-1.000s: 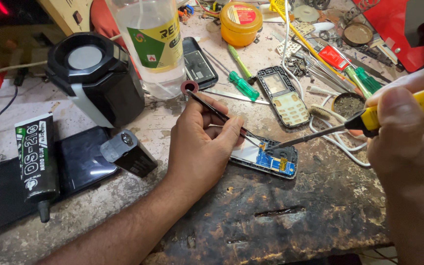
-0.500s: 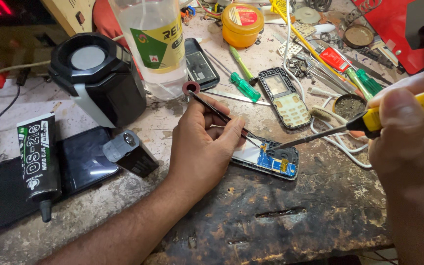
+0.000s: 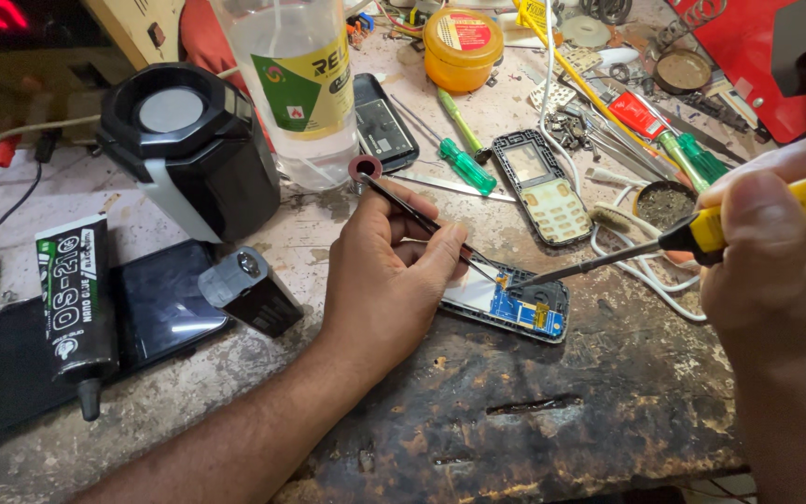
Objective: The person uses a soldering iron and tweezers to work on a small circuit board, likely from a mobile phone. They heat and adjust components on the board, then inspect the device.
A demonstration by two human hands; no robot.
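A: Head view. List containers first.

B: A clear plastic bottle (image 3: 302, 84) stands at the rear of the bench (image 3: 562, 429), holding clear liquid; its label is yellow and green. A round orange tin (image 3: 462, 49) with a red lid label stands further right. A small round dish (image 3: 666, 203) of dark paste lies near the right hand (image 3: 776, 271).

A: Materials and shapes?

B: The bench top is worn, scorched and cracked. A black octagonal lamp (image 3: 193, 149) with a white round face stands left. An empty grey phone frame (image 3: 541, 185) lies flat, keypad openings showing. A green-handled screwdriver (image 3: 464, 165) lies beside it.

A: Packages?

B: A black glue tube (image 3: 75, 303) with green and white print lies on a dark phone (image 3: 156, 303) at the left edge.

A: Grip state and work item?

B: The left hand (image 3: 389, 280) pinches thin metal tweezers (image 3: 422, 219), grip narrow, tips on the board (image 3: 515, 303). The right hand is closed around a yellow-handled iron (image 3: 701, 238), tip touching the board. The board, blue with a white part, lies flat at bench centre between both hands.
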